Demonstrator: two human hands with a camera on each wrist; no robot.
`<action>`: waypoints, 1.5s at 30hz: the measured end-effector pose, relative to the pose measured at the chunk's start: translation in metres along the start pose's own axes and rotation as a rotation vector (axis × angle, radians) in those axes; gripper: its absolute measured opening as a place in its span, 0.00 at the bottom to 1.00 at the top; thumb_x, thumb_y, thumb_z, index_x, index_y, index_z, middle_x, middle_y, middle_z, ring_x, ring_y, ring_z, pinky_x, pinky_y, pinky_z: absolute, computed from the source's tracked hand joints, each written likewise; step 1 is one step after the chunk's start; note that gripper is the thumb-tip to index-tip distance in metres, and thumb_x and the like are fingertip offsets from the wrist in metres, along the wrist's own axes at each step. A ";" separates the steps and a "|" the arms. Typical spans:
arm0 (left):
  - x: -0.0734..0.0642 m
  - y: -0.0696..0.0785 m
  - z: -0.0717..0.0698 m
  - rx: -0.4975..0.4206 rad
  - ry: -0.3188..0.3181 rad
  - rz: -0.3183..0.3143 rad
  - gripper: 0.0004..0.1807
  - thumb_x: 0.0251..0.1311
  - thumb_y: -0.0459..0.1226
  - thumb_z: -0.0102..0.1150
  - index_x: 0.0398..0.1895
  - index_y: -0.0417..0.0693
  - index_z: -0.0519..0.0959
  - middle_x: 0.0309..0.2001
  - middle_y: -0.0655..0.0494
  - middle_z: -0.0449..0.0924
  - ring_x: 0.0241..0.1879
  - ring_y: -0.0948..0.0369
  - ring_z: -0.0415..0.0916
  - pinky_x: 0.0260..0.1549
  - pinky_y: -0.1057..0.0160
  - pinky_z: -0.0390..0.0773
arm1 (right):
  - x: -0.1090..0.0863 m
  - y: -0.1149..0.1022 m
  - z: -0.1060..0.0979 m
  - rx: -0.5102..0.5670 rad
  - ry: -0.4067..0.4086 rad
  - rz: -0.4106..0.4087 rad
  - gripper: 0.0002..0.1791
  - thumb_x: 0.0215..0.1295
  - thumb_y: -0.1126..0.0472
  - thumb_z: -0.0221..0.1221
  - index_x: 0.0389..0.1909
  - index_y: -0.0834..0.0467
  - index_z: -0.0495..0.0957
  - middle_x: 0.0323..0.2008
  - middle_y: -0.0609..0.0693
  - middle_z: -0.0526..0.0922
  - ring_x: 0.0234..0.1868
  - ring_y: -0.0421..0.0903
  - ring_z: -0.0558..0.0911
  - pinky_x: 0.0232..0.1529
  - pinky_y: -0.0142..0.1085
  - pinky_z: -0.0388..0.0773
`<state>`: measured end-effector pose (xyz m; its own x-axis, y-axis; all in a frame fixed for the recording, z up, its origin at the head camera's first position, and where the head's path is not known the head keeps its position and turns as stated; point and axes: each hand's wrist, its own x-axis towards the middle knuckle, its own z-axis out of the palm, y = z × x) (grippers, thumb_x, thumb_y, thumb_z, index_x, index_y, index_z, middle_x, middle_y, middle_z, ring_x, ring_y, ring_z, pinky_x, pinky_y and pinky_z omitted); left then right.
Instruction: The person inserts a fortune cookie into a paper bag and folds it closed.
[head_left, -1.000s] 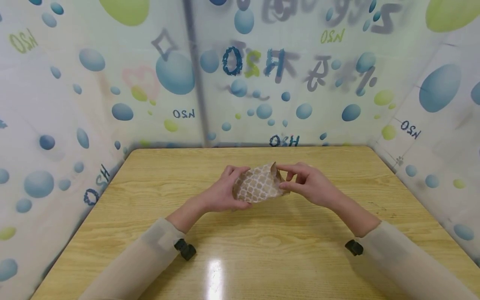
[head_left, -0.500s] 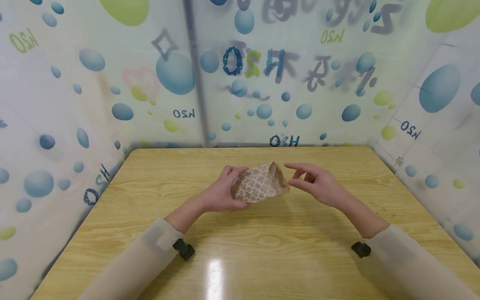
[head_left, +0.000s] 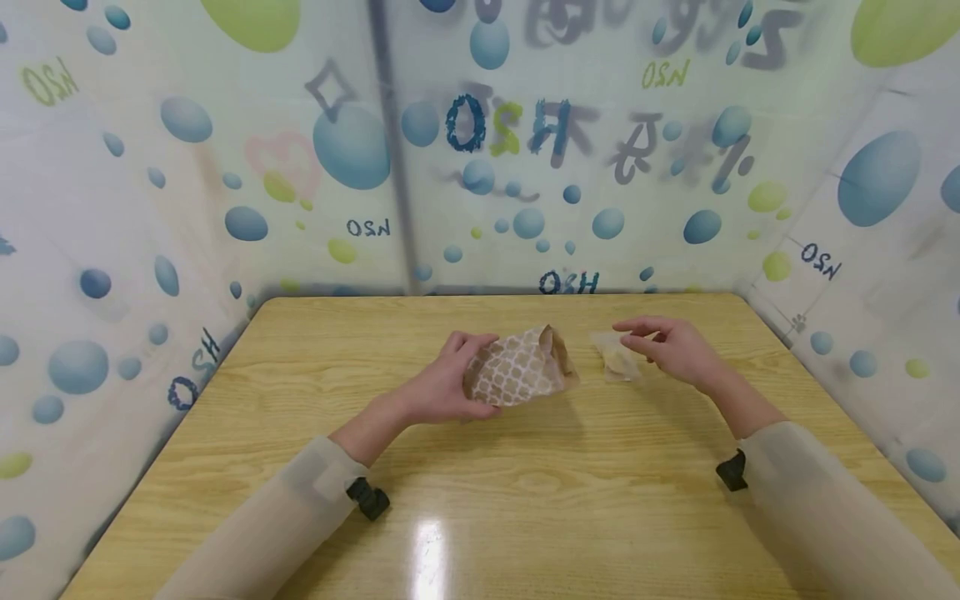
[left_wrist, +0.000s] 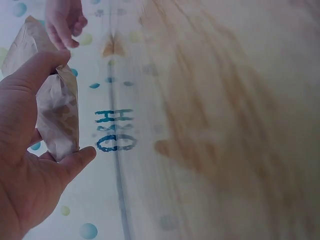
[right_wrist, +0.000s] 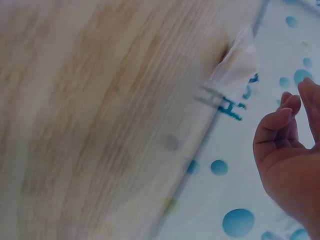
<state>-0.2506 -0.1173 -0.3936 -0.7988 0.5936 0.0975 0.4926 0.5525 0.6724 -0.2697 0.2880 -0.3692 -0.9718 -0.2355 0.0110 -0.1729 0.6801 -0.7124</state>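
My left hand [head_left: 446, 385] grips a small tan paper bag [head_left: 517, 371] printed with a white lattice, thumb along its near edge and fingers over the far one. The bag's open mouth faces right. In the left wrist view the same bag [left_wrist: 57, 112] stands on edge in the grasp. A small see-through packet [head_left: 618, 358] with pale yellowish contents lies on the table to the right of the bag. My right hand [head_left: 678, 354] is just right of it, fingertips overlapping its upper edge. In the right wrist view that hand [right_wrist: 290, 145] has loosely bent fingers with nothing between them.
A wooden table [head_left: 480, 492] spans the front, with a bright reflection near its lower edge. Patterned curtains [head_left: 465, 192] with blue and green spots and lettering enclose its back and sides. Dark wrist devices sit on both sleeves.
My right hand has left the bag's mouth and moved right. The packet now shows where that hand was in the way. My left hand and the bag stay almost still.
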 end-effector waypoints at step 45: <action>-0.001 0.000 0.001 0.012 0.002 0.012 0.60 0.57 0.47 0.84 0.88 0.51 0.56 0.72 0.41 0.59 0.70 0.46 0.65 0.73 0.37 0.73 | 0.001 -0.011 0.019 -0.066 -0.149 -0.001 0.31 0.82 0.47 0.62 0.78 0.58 0.76 0.70 0.64 0.82 0.46 0.51 0.83 0.41 0.41 0.81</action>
<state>-0.2494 -0.1171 -0.3941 -0.7934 0.5992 0.1067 0.5063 0.5525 0.6621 -0.2655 0.2671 -0.3750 -0.9378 -0.3335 -0.0962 -0.1888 0.7227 -0.6649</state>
